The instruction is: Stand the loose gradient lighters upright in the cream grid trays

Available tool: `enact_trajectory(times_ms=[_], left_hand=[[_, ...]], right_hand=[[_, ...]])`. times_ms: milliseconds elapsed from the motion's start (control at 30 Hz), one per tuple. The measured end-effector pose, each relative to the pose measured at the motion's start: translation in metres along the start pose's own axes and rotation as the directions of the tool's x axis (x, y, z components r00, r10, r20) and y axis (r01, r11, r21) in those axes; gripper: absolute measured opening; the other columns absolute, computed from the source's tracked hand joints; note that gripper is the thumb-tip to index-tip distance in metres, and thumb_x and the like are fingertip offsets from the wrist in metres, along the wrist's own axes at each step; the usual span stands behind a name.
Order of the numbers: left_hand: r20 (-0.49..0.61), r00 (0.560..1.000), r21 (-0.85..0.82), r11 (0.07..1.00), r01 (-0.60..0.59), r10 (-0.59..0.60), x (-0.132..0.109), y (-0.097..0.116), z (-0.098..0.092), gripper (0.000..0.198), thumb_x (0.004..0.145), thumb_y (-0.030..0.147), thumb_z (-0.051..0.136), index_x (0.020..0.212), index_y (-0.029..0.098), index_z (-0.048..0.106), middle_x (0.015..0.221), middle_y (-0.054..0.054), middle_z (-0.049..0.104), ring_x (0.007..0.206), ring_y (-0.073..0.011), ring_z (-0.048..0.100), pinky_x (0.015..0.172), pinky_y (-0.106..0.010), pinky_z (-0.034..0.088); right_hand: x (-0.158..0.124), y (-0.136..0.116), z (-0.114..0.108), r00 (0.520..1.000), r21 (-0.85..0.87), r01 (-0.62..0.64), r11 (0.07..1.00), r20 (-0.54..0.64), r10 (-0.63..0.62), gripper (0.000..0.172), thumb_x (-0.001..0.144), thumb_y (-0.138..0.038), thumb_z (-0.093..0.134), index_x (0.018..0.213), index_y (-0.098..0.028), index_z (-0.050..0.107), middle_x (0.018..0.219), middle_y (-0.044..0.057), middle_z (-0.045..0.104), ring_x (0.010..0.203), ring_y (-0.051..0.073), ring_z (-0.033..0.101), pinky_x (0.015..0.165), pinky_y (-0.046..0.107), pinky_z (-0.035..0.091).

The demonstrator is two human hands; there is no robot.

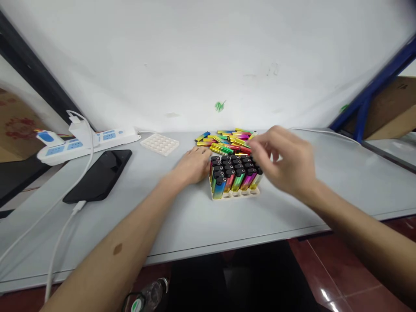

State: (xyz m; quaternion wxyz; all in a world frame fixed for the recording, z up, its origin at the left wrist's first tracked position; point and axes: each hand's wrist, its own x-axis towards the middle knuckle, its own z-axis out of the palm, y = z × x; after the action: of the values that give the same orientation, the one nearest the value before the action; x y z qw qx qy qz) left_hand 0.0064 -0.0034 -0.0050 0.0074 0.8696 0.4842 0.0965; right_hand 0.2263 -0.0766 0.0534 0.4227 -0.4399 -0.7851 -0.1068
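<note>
A pale tray [236, 195] with holes stands on the table, holding several rows of upright lighters [238, 180] with black tops and shiny coloured bodies. The front row of holes holds one blue lighter [219, 189] at its left end; its other holes are bare. My left hand [195, 164] lies at the tray's left side, fingers stretched forward and touching or nearly touching the lighters. Over the right side is my right hand [284, 158], blurred, with fingers curled towards the thumb; whatever is between them is hidden. Behind the tray lies a loose pile of metallic lighters [224, 143].
Another pale holed tray [160, 144] lies flat at the back left. A black phone [99, 175] with a white cable [78, 208] and a white power strip [87, 145] occupy the left side. A white wall [208, 65] rises behind the table [292, 221].
</note>
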Motion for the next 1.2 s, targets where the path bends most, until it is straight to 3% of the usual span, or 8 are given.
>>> enact_trajectory(times_ms=[133,267,433,533,667,833,1033,1200], left_hand=[[-0.001,1.000,-0.011,1.000,-0.005,0.005,0.000,-0.001,0.000,0.016,0.087,0.022,0.050,0.103,0.022,0.056,0.120,-0.010,0.062,0.114,-0.0273,0.053,0.098,-0.044,0.045],[0.023,1.000,-0.028,1.000,-0.001,0.002,0.000,-0.002,-0.001,0.023,0.085,0.022,0.053,0.107,0.022,0.055,0.126,-0.010,0.059,0.119,-0.0289,0.051,0.099,-0.045,0.045],[0.056,0.998,-0.024,1.000,-0.007,0.008,0.002,-0.003,-0.004,0.031,0.083,0.023,0.053,0.114,0.022,0.054,0.134,-0.011,0.056,0.124,-0.0311,0.049,0.103,-0.047,0.043],[0.080,0.997,-0.026,1.000,0.011,-0.009,0.002,-0.003,-0.006,0.037,0.084,0.022,0.052,0.120,0.020,0.052,0.139,-0.012,0.054,0.127,-0.0309,0.048,0.106,-0.046,0.042],[0.072,0.997,-0.019,1.000,-0.014,0.015,0.001,-0.003,-0.008,0.037,0.084,0.024,0.052,0.121,0.017,0.053,0.138,-0.013,0.055,0.128,-0.0300,0.048,0.109,-0.044,0.040],[0.048,0.997,-0.050,0.997,-0.060,0.062,0.000,-0.006,-0.008,0.034,0.083,0.027,0.052,0.115,0.019,0.057,0.131,-0.012,0.060,0.127,-0.0300,0.051,0.109,-0.047,0.041],[0.020,0.998,-0.049,0.998,-0.051,0.052,-0.002,-0.008,-0.008,0.041,0.081,0.026,0.053,0.121,0.021,0.056,0.136,-0.011,0.059,0.130,-0.0288,0.051,0.110,-0.046,0.041],[0.009,0.999,-0.066,0.997,-0.035,0.036,-0.002,-0.006,-0.010,0.039,0.080,0.029,0.054,0.118,0.026,0.058,0.133,-0.006,0.063,0.128,-0.0281,0.052,0.109,-0.045,0.043]], right_hand=[[0.014,0.080,0.014,0.970,-0.213,-0.236,0.948,0.003,0.242,0.026,0.094,-0.038,0.049,0.093,-0.020,0.068,0.090,0.009,0.068,0.070,0.020,0.059,0.063,0.035,0.041],[-0.006,0.163,0.025,0.869,-0.440,-0.395,0.806,0.105,0.483,0.044,0.077,-0.057,0.066,0.091,-0.015,0.067,0.091,0.018,0.066,0.088,0.032,0.059,0.068,0.041,0.042],[-0.031,0.206,0.024,0.819,-0.426,-0.472,0.772,0.112,0.563,0.046,0.067,-0.065,0.070,0.073,-0.020,0.062,0.073,0.012,0.061,0.074,0.026,0.057,0.063,0.038,0.041],[-0.031,0.208,0.023,0.800,-0.389,-0.496,0.777,0.143,0.582,0.032,0.072,-0.051,0.070,0.062,-0.022,0.058,0.058,0.006,0.054,0.062,0.021,0.051,0.060,0.037,0.038],[-0.026,0.201,0.023,0.776,-0.261,-0.599,0.757,0.047,0.629,0.040,0.075,-0.036,0.068,0.045,-0.024,0.043,0.042,0.000,0.035,0.052,0.016,0.037,0.059,0.038,0.032],[-0.017,0.169,0.018,0.798,-0.013,-0.602,0.799,-0.030,0.601,0.028,0.094,-0.037,0.041,0.074,-0.022,0.054,0.065,0.005,0.058,0.054,0.015,0.045,0.058,0.033,0.037],[-0.013,0.122,0.018,0.848,0.269,-0.528,0.805,0.120,0.516,0.036,0.099,-0.053,0.033,0.105,-0.024,0.053,0.066,-0.001,0.059,0.059,0.017,0.054,0.062,0.030,0.040],[-0.015,0.112,0.017,0.865,0.264,-0.494,0.828,0.245,0.437,0.058,0.095,-0.068,0.029,0.072,-0.021,0.055,0.062,0.001,0.055,0.062,0.017,0.051,0.062,0.028,0.036]])
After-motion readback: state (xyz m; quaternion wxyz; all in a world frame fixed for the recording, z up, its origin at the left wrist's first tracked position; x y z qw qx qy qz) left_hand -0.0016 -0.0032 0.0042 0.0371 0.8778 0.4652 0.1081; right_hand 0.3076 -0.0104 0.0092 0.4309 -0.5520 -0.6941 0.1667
